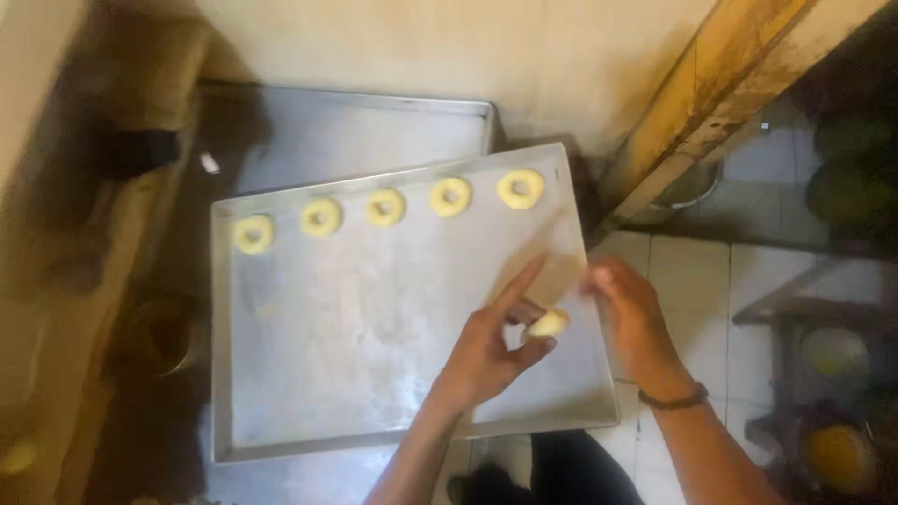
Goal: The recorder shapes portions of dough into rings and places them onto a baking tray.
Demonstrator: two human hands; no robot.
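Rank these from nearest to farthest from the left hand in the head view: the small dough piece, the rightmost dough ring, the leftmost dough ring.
1. Small pale dough piece, held at the left hand's fingertips.
2. Rightmost pale yellow dough ring, at the grey metal baking tray's far right corner.
3. Leftmost pale yellow dough ring, at the far left corner.

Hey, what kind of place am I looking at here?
Probably a small bakery or home kitchen work area: a metal baking tray holds a row of ring-shaped dough pieces, and the left hand holds another dough piece above a tiled floor.
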